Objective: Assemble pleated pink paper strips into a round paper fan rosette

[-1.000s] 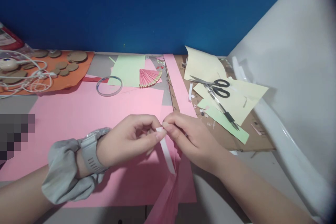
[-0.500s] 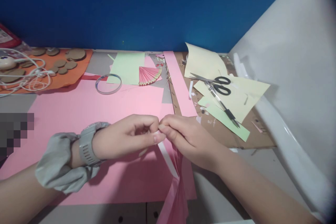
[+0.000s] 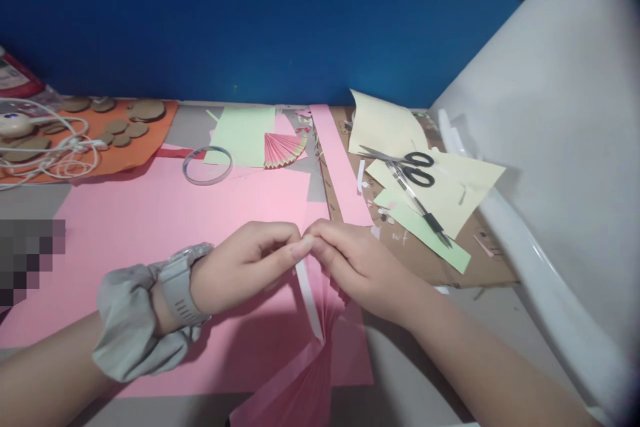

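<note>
A pleated pink paper (image 3: 295, 377) hangs from between my hands, gathered at its middle and spreading below like a fan. My left hand (image 3: 255, 257) pinches its top edge, beside a narrow white strip (image 3: 309, 303) that runs down the paper. My right hand (image 3: 357, 263) is closed around the folds from the other side, and the thumbs and fingertips of both hands meet. Whatever lies right between the fingertips is hidden. Under the hands is a large flat pink sheet (image 3: 220, 203).
Scissors (image 3: 420, 169) and a pen (image 3: 423, 203) lie on cream paper (image 3: 473, 180) over cardboard (image 3: 495, 270). Farther back are a tape roll (image 3: 207, 180), a small pink fan (image 3: 283, 150) and a pink strip (image 3: 340, 167). White cable (image 3: 70, 147) and cardboard discs (image 3: 145, 110) rest on orange paper (image 3: 155, 137).
My left fingertips have closed up against the right ones. The lower part of the pleated paper has swung left and spread wider. The view has shifted slightly.
</note>
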Action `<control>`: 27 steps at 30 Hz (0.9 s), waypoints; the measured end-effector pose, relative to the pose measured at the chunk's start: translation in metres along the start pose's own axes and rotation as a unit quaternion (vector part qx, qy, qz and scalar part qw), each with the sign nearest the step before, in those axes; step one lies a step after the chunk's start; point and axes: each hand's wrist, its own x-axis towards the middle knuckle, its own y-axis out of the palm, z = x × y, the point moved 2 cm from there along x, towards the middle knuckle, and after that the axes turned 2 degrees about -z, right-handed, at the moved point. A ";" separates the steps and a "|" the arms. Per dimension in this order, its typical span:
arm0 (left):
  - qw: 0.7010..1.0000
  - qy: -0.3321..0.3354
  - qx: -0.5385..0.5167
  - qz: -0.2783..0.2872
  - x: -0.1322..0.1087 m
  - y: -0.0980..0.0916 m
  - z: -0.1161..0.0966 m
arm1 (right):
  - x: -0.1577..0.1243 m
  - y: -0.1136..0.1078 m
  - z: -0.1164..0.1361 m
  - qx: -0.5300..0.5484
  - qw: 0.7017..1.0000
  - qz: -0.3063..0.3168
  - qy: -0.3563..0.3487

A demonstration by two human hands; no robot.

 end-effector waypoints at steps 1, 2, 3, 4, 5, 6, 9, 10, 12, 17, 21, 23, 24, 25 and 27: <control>1.000 0.009 0.024 -0.007 0.001 0.000 0.000 | 0.000 0.000 0.000 -0.001 1.000 0.002 0.001; 0.999 0.012 0.037 -0.009 0.001 -0.001 0.000 | 0.000 0.001 -0.001 -0.003 1.000 0.003 0.004; 0.999 0.011 0.037 -0.008 0.002 -0.001 0.000 | 0.000 0.001 -0.001 -0.004 1.000 0.003 0.011; 1.000 0.004 0.026 -0.011 0.001 0.000 0.001 | 0.000 0.001 -0.001 -0.005 1.000 0.002 0.020; 1.000 -0.006 0.007 -0.019 0.001 0.000 0.002 | 0.000 0.000 -0.001 -0.004 1.000 0.000 0.030; 0.999 -0.017 -0.020 -0.029 0.001 0.000 0.004 | 0.000 0.000 -0.001 -0.002 0.999 0.000 0.040; 0.992 -0.032 -0.125 -0.020 -0.001 0.004 0.008 | 0.001 -0.001 0.000 0.013 0.998 0.005 0.060; 0.989 -0.030 -0.146 -0.004 -0.001 0.005 0.009 | 0.001 -0.001 0.000 0.020 0.998 0.004 0.060; 0.990 -0.026 -0.137 0.015 -0.001 0.007 0.010 | 0.002 -0.001 -0.001 0.030 0.998 -0.005 0.051; 0.999 -0.009 -0.048 0.011 0.002 0.005 0.010 | 0.003 0.000 -0.003 0.033 0.998 -0.022 0.041; 0.997 -0.005 -0.082 0.012 0.001 0.004 0.010 | 0.003 -0.003 -0.003 0.033 0.998 -0.046 0.040; 0.996 -0.005 -0.083 0.030 0.001 0.005 0.010 | 0.003 -0.004 -0.003 0.031 0.997 -0.059 0.042; 0.996 -0.007 -0.080 0.040 0.001 0.005 0.011 | 0.003 -0.004 -0.003 0.031 0.997 -0.063 0.043; 0.996 -0.009 -0.077 0.043 0.000 0.005 0.011 | 0.003 -0.004 -0.003 0.031 0.996 -0.065 0.044; 0.996 0.001 -0.074 0.048 0.000 0.004 0.012 | 0.003 -0.004 -0.003 0.034 0.996 -0.065 0.044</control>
